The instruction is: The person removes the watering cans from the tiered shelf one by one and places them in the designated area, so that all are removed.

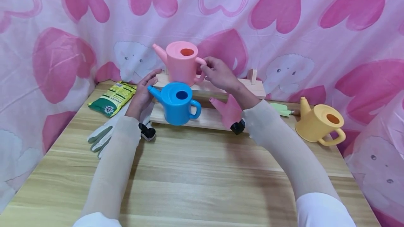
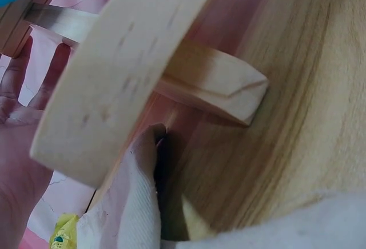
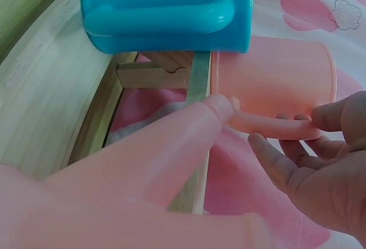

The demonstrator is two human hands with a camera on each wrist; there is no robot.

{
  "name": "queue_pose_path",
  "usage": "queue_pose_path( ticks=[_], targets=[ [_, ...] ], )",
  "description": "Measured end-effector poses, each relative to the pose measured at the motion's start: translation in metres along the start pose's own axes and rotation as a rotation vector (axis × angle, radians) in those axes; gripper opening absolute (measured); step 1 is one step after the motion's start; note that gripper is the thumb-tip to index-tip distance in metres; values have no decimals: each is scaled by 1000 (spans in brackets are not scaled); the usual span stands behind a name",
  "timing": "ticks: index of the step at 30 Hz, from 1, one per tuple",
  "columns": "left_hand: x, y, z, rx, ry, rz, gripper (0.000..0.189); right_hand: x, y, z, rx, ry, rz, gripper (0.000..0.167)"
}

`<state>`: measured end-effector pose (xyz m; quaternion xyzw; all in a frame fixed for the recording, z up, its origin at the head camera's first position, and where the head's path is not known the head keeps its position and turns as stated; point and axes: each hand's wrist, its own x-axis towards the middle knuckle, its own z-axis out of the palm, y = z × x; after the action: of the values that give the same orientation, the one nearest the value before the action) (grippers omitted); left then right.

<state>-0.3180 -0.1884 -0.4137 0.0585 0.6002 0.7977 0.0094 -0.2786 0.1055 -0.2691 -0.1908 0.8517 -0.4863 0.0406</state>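
On the upper board of a wooden two-tier stand (image 1: 227, 87) is a pink watering can (image 1: 180, 66), its spout to the left. My right hand (image 1: 219, 74) grips its handle between thumb and fingers, which the right wrist view shows closely. At the stand's left end my left hand (image 1: 145, 92) has its fingers extended beside the upper board; whether it touches the wood I cannot tell. A blue watering can (image 1: 177, 109) is on the lower board (image 1: 208, 118). To its right, partly behind my right forearm, is another pink watering can (image 1: 230, 111).
A yellow watering can (image 1: 315, 123) stands at the table's right, beside a light green hand trowel (image 1: 281, 109). To the left lie a green and yellow packet (image 1: 112, 99) and white-and-grey gloves (image 1: 104, 132). A heart-patterned curtain (image 1: 195, 9) hangs behind the wooden table (image 1: 202, 178).
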Motion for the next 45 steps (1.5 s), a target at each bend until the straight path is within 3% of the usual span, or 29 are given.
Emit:
queue_pose_path(
  ticks=[11, 24, 30, 34, 38, 45],
  targets=[
    [3, -2, -1, -20, 8, 19, 42, 1, -2, -1, 20, 7, 7, 26],
    [2, -1, -2, -33, 11, 19, 39, 4, -6, -13, 44, 37, -46, 29],
    [4, -3, 1, -50, 11, 26, 39, -1, -13, -29, 31, 88, -50, 30],
    [5, -5, 2, -13, 16, 23, 40, -11, -20, -45, 29, 105, -45, 31],
    [6, -5, 4, 2, 11, 5, 42, -25, -26, -65, 22, 134, -24, 32],
    [6, -2, 5, -7, 31, -8, 42, -57, -30, -102, 130, 172, -27, 38]
  ],
)
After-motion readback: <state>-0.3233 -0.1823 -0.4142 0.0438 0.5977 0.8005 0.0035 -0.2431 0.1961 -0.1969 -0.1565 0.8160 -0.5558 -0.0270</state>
